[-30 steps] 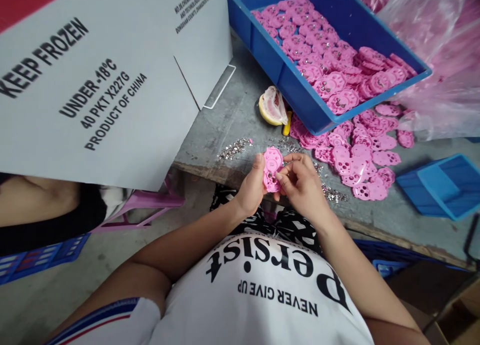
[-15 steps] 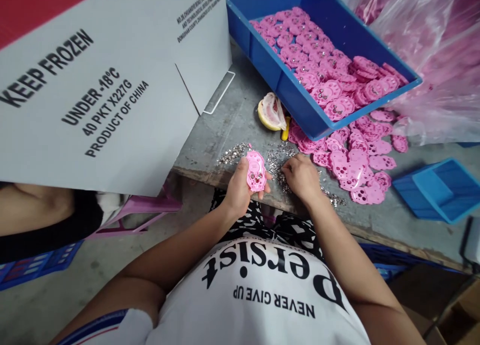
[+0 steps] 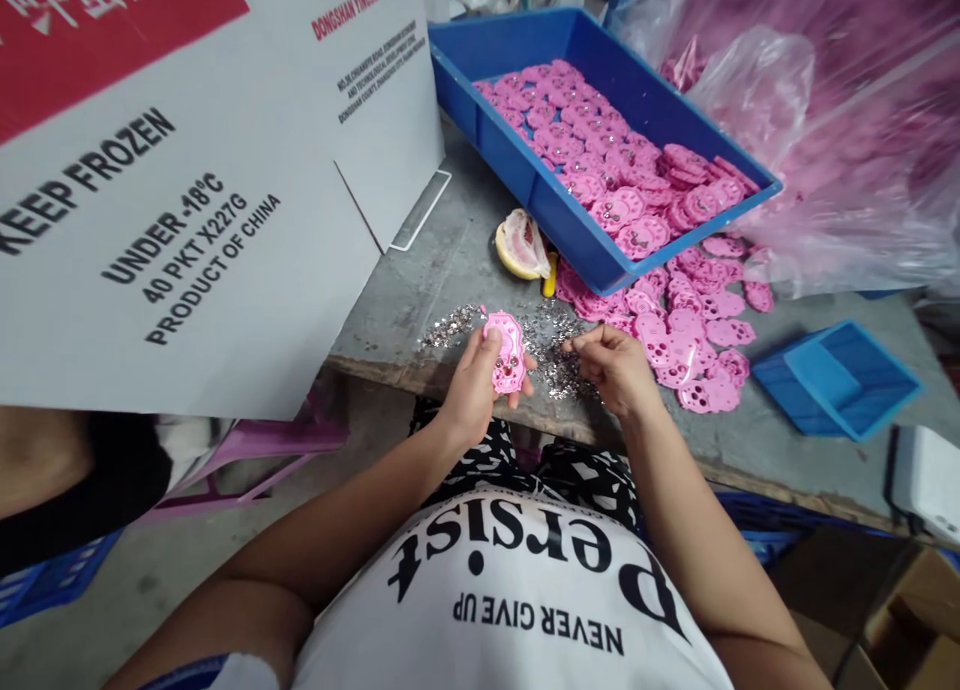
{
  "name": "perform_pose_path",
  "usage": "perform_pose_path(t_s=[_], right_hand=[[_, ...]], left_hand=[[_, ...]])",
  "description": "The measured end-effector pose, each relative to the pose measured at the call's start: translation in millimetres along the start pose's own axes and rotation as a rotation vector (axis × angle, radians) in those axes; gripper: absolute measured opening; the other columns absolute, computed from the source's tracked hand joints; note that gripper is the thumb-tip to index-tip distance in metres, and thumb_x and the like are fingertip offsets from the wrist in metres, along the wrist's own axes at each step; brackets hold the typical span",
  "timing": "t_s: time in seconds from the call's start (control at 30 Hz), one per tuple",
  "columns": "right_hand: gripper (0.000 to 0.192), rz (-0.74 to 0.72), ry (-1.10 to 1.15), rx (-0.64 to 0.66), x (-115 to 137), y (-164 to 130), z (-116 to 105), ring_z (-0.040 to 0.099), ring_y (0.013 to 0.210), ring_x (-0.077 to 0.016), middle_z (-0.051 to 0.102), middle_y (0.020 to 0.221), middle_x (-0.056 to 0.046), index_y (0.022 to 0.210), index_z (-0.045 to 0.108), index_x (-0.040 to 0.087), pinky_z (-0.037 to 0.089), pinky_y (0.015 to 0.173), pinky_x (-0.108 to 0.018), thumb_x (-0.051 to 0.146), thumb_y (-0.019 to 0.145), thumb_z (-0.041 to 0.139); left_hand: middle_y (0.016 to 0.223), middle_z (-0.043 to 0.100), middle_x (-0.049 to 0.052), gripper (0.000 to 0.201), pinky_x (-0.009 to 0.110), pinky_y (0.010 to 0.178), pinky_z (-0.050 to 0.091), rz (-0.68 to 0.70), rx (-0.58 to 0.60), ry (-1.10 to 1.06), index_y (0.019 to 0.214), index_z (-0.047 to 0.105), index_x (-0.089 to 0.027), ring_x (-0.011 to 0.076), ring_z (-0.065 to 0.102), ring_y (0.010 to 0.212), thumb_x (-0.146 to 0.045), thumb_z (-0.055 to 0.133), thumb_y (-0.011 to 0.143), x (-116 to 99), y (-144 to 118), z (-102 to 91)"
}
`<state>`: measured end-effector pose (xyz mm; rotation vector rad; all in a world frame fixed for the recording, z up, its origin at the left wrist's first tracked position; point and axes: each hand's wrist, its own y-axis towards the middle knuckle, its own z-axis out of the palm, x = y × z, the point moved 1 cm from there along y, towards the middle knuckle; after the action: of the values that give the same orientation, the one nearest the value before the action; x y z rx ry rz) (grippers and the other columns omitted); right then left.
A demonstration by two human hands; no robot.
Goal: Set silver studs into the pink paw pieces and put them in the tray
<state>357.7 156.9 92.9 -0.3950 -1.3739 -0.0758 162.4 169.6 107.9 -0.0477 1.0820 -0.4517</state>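
Piece (image 3: 510,348), pink and roughly oval, is resting in the left hand (image 3: 471,390), over the near edge of the table (image 3: 450,260). That hand is gripping it from the left side, thumb lying on its border and fingertips showing past the right side. Right hand (image 3: 616,365) is hovering at a pile of bits (image 3: 564,372), to the right of the piece and apart from it; the left is plainly the nearer. Right thumb and fingertips are meeting in a narrow pinch; whether a bit is sitting between them cannot be told. From that pinch, the piece is lying leftward, roughly level with it.

Long axis of the piece is running away from the body, the far end leaning slightly left, so it is crossing the line between the hands nearly squarely. Its open face is pointing up toward the wearer, shiny parts showing in the near half.
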Motion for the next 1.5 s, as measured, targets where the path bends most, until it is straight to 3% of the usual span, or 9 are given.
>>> perform_pose_path(t_s=[0.13, 0.3, 0.4, 0.6, 0.8, 0.93, 1.17, 1.3, 1.5], right_hand=[[0.03, 0.031, 0.096, 0.011, 3.0, -2.0, -0.8, 0.027, 0.041, -0.0016, 0.073, 0.07, -0.002, 0.066, 0.063, 0.017, 0.02, 0.041, -0.02, 0.033, 0.058, 0.086], [0.033, -0.017, 0.084, 0.031, 9.1, -12.7, 12.8, 0.026, 0.036, -0.0029, 0.044, 0.042, 0.01, 0.064, 0.062, 0.018, 0.017, 0.037, -0.019, 0.041, 0.059, 0.086], [0.037, -0.053, 0.079, 0.069, 10.6, -17.3, 20.2, 0.026, 0.033, -0.0026, 0.049, 0.044, 0.009, 0.065, 0.061, 0.018, 0.016, 0.034, -0.019, 0.041, 0.057, 0.089], [0.046, 0.065, 0.178, 0.145, 4.0, -36.9, 23.4, 0.036, 0.031, -0.0031, 0.068, 0.055, -0.001, 0.066, 0.057, 0.017, 0.023, 0.031, -0.018, 0.038, 0.051, 0.095], [0.049, 0.244, 0.349, 0.209, -2.7, -47.7, 30.8, 0.036, 0.032, -0.0036, 0.067, 0.052, 0.001, 0.067, 0.049, 0.021, 0.017, 0.031, -0.016, 0.026, 0.044, 0.092], [0.043, 0.287, 0.376, 0.241, -4.7, -52.5, 35.4, 0.035, 0.033, -0.003, 0.067, 0.053, 0.0, 0.064, 0.05, 0.021, 0.014, 0.033, -0.016, 0.021, 0.043, 0.088], [0.042, 0.12, 0.455, 0.219, -11.2, -51.9, 51.8, 0.036, 0.036, -0.0029, 0.062, 0.053, 0.002, 0.063, 0.062, 0.016, 0.025, 0.038, -0.019, 0.04, 0.049, 0.094], [0.044, 0.046, 0.463, 0.163, -22.3, -45.1, 56.9, 0.036, 0.034, -0.0053, 0.053, 0.041, 0.002, 0.059, 0.061, 0.017, 0.021, 0.037, -0.02, 0.045, 0.048, 0.093], [0.047, 0.067, 0.44, 0.156, -19.9, -48.7, 45.5, 0.03, 0.032, -0.0031, 0.062, 0.047, -0.001, 0.06, 0.059, 0.017, 0.015, 0.035, -0.02, 0.047, 0.049, 0.093]], left_hand=[[0.079, 0.071, 0.002, 0.047, 0.021, 0.039, 0.039, 0.003, 0.015, 0.03, 0.108, 0.05, -0.02, 0.0143, 0.065, 0.052, -0.059, 0.068, 0.087, -2.9, 1.6, 6.6], [0.081, 0.07, 0.0, 0.05, 0.02, 0.039, 0.038, -0.008, 0.003, 0.13, 0.108, 0.049, -0.018, 0.0122, 0.062, 0.052, -0.047, 0.077, 0.078, -0.9, 4.1, 12.9], [0.08, 0.069, 0.0, 0.051, 0.02, 0.04, 0.039, 0.033, 0.008, 0.18, 0.107, 0.048, -0.018, 0.0126, 0.062, 0.053, -0.042, 0.078, 0.073, 1.6, 10.2, 17.1], [0.084, 0.072, 0.002, 0.054, 0.022, 0.041, 0.04, 0.141, -0.038, 0.281, 0.111, 0.052, -0.018, 0.0135, 0.061, 0.054, -0.032, 0.079, 0.066, 7.7, 4.3, 21.4], [0.073, 0.071, 0.001, 0.073, 0.023, 0.04, 0.039, 0.135, -0.046, 0.317, 0.123, 0.053, -0.015, 0.0138, 0.057, 0.049, -0.043, 0.083, 0.062, 26.4, 0.5, 4.1], [0.065, 0.069, 0.0, 0.07, 0.022, 0.039, 0.036, 0.185, -0.043, 0.357, 0.121, 0.054, -0.015, 0.0135, 0.054, 0.045, -0.042, 0.081, 0.063, 29.8, -1.0, -1.6], [0.061, 0.067, -0.003, 0.065, 0.022, 0.037, 0.026, 0.342, -0.236, 0.319, 0.112, 0.056, -0.019, 0.0125, 0.048, 0.04, -0.042, 0.082, 0.057, 21.7, 1.2, 5.0], [0.058, 0.065, -0.003, 0.065, 0.021, 0.037, 0.025, 0.349, -0.226, 0.334, 0.111, 0.055, -0.02, 0.0117, 0.045, 0.038, -0.046, 0.083, 0.058, 21.6, 1.7, 8.6], [0.05, 0.06, -0.003, 0.073, 0.021, 0.037, 0.027, 0.294, -0.233, 0.425, 0.104, 0.056, -0.018, 0.0115, 0.043, 0.035, -0.064, 0.084, 0.055, 28.6, 1.0, 14.5]])
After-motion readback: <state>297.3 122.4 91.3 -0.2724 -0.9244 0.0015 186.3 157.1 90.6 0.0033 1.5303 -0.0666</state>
